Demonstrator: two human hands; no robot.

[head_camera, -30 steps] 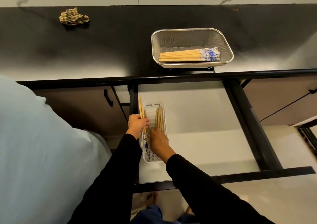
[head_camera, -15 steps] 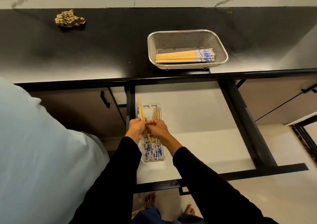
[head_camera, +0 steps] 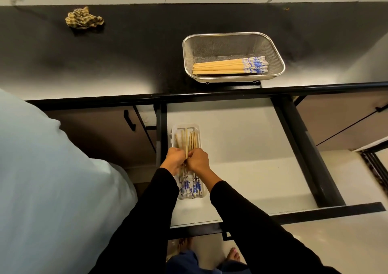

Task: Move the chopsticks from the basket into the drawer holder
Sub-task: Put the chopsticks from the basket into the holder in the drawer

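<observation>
A steel mesh basket (head_camera: 277,53) stands on the black counter with several wooden chopsticks with blue-patterned ends (head_camera: 228,66) lying in it. In the open drawer (head_camera: 241,147) a clear plastic holder (head_camera: 174,131) holds several more chopsticks (head_camera: 192,186), tips pointing away from me. My left hand (head_camera: 175,160) and my right hand (head_camera: 198,160) meet over the holder's middle, both with fingers closed on a few chopsticks (head_camera: 186,141) that stand slightly above the others.
A crumpled checked cloth (head_camera: 84,19) lies at the counter's far left. The drawer's black frame (head_camera: 308,152) runs along its right and front. A pale blue cloth mass (head_camera: 52,189) fills the lower left. Bare feet (head_camera: 233,254) show below the drawer.
My right hand has come up from the holder's near end to join the left hand on the chopsticks. The held chopsticks have shifted from the holder's left edge toward its middle.
</observation>
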